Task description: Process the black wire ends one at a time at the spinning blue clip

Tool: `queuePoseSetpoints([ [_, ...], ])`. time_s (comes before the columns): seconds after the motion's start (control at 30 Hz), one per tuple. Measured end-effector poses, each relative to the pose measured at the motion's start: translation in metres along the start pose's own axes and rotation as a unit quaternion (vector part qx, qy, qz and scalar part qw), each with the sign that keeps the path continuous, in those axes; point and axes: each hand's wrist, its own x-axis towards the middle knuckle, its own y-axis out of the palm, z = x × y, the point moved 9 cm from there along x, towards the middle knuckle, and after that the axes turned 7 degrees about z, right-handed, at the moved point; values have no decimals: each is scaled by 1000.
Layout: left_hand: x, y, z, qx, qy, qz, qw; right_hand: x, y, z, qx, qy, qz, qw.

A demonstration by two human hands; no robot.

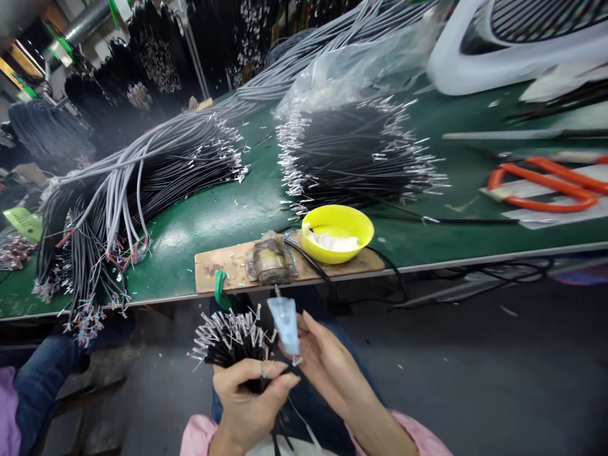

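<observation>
My left hand [251,396] is closed around a bundle of black cables [232,345], whose stripped, silvery ends fan out above the fist. Its thumb and forefinger pinch together at the bundle's right side, near a single cable end. My right hand [323,354] is beside it, fingers stretched out and partly hidden behind a light-blue tapered piece [285,323]. That piece hangs at the end of a thin shaft from a small motor-like block [272,259]. Whether the right fingers touch the blue piece I cannot tell.
The block sits on a wooden board [218,269] with a green clamp [221,290] and a yellow bowl [337,234] of white material. Stacked black cables [351,152], grey cables [133,149], orange-handled scissors [546,187] and a fan [475,50] occupy the green table [199,215]. Another person's leg [42,380] is at left.
</observation>
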Motion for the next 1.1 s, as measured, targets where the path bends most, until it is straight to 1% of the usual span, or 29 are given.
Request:
queuePoseSetpoints([
  [0.13,-7,-2,9,3,-20,7,1000,-12,-12,7,-119,-67,3,991],
  [0.2,-8,-4,13,31,-22,17,999,-21,-18,14,-193,-115,-10,974],
  [0.27,-10,-7,20,75,-30,25,996,-30,-20,23,-261,-162,-27,951],
  [0.33,-11,-12,31,119,-63,34,990,-39,-15,32,-325,-205,-36,923],
  [0.4,-13,-11,40,143,-91,78,982,-48,-2,41,-391,-258,-31,883],
  [0.47,-15,-3,40,156,-72,137,976,-58,18,48,-454,-319,-3,832],
  [0.53,-17,5,34,164,-28,172,971,-67,38,49,-494,-365,41,788],
  [0.6,-19,11,32,169,-10,189,967,-73,50,48,-508,-387,67,767],
  [0.67,-19,14,34,171,-20,187,967,-77,52,49,-510,-393,61,763],
  [0.73,-18,13,36,163,-33,166,972,-78,49,49,-512,-388,47,765],
  [0.8,-18,9,37,138,-47,134,980,-77,44,47,-513,-376,40,771],
  [0.9,-19,-5,39,85,-67,63,992,-71,34,43,-515,-350,26,782],
  [0.93,-20,-7,40,59,-74,53,994,-68,31,41,-516,-337,23,787],
  [1.0,-23,-6,46,0,-92,63,994,-61,25,33,-512,-304,29,803],
  [1.1,-24,1,53,-59,-126,106,985,-53,18,24,-500,-261,35,825],
])
